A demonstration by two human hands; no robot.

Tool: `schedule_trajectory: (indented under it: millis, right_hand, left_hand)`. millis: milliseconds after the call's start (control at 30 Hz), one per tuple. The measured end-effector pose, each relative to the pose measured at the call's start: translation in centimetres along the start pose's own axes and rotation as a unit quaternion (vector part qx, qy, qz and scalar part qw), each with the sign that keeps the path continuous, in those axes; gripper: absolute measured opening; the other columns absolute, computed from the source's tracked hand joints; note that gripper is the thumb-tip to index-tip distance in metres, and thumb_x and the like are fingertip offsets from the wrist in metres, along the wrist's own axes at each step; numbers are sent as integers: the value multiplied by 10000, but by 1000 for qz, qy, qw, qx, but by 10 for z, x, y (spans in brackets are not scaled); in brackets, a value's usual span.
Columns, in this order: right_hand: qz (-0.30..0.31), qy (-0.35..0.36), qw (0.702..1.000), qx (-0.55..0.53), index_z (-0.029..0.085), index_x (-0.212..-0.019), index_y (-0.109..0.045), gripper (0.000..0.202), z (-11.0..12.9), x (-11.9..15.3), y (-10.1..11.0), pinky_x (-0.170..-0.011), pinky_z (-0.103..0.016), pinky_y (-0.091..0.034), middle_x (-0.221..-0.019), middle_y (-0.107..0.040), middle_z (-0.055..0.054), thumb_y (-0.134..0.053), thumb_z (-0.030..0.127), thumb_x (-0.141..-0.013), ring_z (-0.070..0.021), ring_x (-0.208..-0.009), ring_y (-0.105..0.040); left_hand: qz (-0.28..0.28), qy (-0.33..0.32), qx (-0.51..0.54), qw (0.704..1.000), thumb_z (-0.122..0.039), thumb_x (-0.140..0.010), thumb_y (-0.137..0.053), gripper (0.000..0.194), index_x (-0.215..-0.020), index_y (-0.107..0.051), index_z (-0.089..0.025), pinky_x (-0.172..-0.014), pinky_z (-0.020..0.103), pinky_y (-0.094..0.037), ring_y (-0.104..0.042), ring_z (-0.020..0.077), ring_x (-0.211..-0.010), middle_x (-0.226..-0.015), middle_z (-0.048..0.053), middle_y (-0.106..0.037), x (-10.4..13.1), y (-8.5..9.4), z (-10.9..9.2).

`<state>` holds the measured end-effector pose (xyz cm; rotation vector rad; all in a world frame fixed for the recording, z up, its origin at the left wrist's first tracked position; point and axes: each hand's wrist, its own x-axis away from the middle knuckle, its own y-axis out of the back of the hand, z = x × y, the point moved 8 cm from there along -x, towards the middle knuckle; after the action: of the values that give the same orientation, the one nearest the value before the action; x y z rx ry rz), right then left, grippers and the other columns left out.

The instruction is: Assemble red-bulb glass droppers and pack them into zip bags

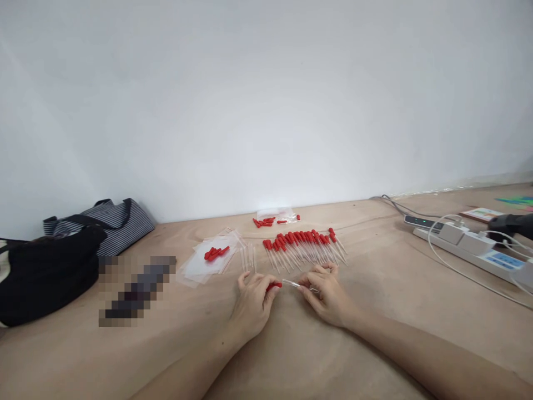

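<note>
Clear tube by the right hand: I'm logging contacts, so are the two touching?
Touching: the head view shows the right hand pinching the clear tube between thumb and fingers, one end jutting out leftward.

Noted a plain pale wall (266,100) across the upper frame, behind a brown desk (395,333). Found a black bag (50,278) at the left edge, overlapping a striped bag (125,222) with dark handles. Recorded a dark pixelated item (141,288) at lower left, too obscured to identify. Logged at right a white power strip (491,261) with white adapters (477,243) plugged in, and green strips (514,201) near the far right edge.
</note>
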<state>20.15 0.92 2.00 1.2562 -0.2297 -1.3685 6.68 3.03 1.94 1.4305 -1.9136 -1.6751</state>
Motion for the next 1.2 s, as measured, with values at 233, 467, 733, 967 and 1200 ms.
schedule_trajectory:
  millis: [233,467,733,967,1200]
  right_hand:
    - [13,22,1000,-15,205,-761,-568,152,12,0,-4,-800,-339,-221,-654,-611,4,-432,230,-825,-132,-697,-503]
    - [5,68,998,-2,214,-771,-599,170,17,0,-2,-737,-307,-233,-632,-596,9,-439,231,-828,-126,-690,-460]
    - [12,156,986,53,209,-795,-623,262,23,1,1,-723,-330,-213,-605,-554,-13,-374,127,-788,-135,-693,-420]
    - [-15,133,991,25,200,-778,-601,218,25,1,1,-725,-333,-214,-638,-559,-5,-388,156,-801,-139,-701,-421]
    - [-20,119,992,25,168,-693,-559,216,27,-2,-4,-701,-319,-191,-589,-562,1,-379,186,-810,-125,-657,-410]
  left_hand:
    - [-21,14,1,1000,-232,-848,-384,170,-855,-554,-230,-886,406,-242,-541,162,-818,-825,-17,-642,0,3,2]
    - [-11,12,14,1000,-261,-834,-407,187,-791,-586,-231,-876,426,-239,-535,168,-785,-762,-12,-645,1,2,2]
    - [19,-34,9,999,-233,-817,-432,157,-790,-587,-239,-915,467,-174,-533,160,-765,-697,-23,-635,4,0,-8]
    - [-11,-53,4,999,-249,-815,-434,160,-762,-583,-223,-905,436,-204,-542,159,-744,-649,-25,-617,5,5,-14]
    - [-23,-83,8,996,-212,-806,-442,155,-740,-582,-210,-893,432,-200,-539,151,-724,-622,-29,-617,7,9,-22]
